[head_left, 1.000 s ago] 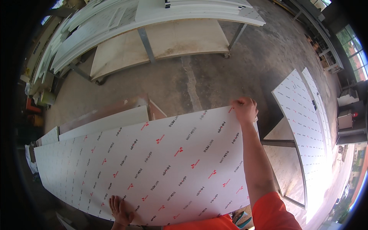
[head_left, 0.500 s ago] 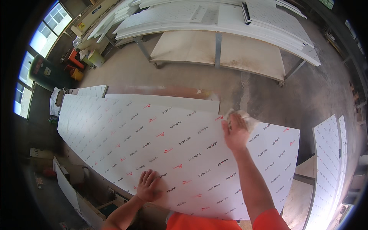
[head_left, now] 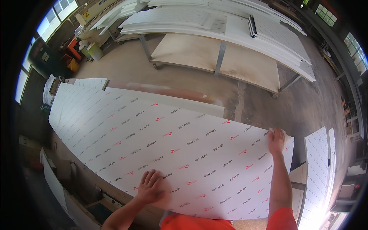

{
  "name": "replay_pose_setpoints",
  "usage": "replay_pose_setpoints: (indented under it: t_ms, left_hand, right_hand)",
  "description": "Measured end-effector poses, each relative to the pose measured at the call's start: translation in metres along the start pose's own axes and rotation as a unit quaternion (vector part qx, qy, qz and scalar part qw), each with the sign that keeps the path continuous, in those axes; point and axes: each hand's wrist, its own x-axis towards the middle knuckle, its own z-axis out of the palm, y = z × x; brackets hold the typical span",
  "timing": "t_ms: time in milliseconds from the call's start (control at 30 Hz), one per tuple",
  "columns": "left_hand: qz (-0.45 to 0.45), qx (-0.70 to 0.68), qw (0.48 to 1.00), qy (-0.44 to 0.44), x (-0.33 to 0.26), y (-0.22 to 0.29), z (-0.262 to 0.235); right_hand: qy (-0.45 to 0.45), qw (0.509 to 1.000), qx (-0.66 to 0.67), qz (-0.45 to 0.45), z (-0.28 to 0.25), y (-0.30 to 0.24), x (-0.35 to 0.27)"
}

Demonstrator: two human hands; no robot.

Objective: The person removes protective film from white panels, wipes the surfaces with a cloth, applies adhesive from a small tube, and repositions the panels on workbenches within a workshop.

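Observation:
A large white panel covered in printed film lies flat in front of me. My left hand rests on its near edge, fingers stretched out, holding nothing. Near the panel's far right corner, my right hand presses a whitish cloth against the far edge. Most of the cloth is covered by the fingers. Beyond the panel's far edge, a second white board shows as a strip beneath or behind it.
A wheeled table stacked with white panels stands across the aisle. More film-covered panels lie at the right. A dark green tank and a yellow-green bucket stand at the far left. Boards lean at the lower left.
My right hand has slid the cloth rightward along the panel's far edge, toward its right corner. The left hand stays on the near edge. The view has tilted slightly.

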Motion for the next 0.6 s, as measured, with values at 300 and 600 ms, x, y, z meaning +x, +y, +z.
replay_pose_setpoints:
  t_ms: [300,600]
  left_hand:
    - [-0.003,-0.050,0.998,0.026,-0.007,-0.006,-0.007]
    - [0.108,-0.283,0.951,0.062,-0.024,-0.048,-0.013]
  right_hand:
    - [-0.055,0.989,0.037,-0.134,0.064,-0.302,-0.006]
    - [-0.109,0.971,0.038,-0.207,0.143,-0.726,0.011]
